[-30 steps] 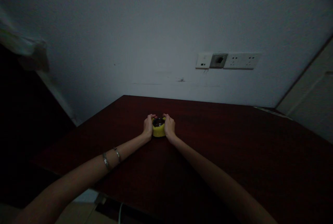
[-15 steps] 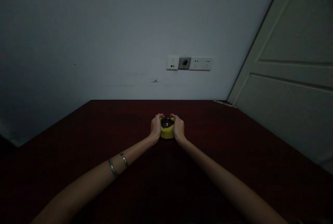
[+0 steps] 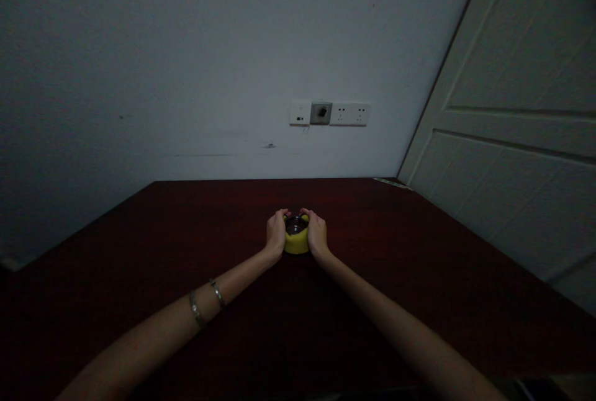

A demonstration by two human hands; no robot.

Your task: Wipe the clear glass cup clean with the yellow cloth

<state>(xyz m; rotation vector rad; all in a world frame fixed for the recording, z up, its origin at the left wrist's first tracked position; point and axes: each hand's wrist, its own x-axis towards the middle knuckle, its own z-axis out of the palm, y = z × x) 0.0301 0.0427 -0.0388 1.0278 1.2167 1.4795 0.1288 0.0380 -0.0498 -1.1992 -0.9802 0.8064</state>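
A small yellow bowl with a shiny, dark-looking metal inside sits upright on the dark red tabletop. Its open top faces up, and a few glints show in it. My left hand is wrapped round its left side, and my right hand cups the right side in the same way. Both palms press against the wall of the bowl, with the fingertips curling round toward its far rim. The hands hide the sides of the bowl. Two silver bracelets circle my left forearm.
Behind the table rises a pale wall with a row of sockets and a grey wall plate. To the right stands a white panelled door. A pale strip lies at the table's back right corner. The light is dim.
The view has shifted a little, so the wall and sockets sit further left. The bowl and both hands appear slightly lower in the picture; both hands keep their hold.
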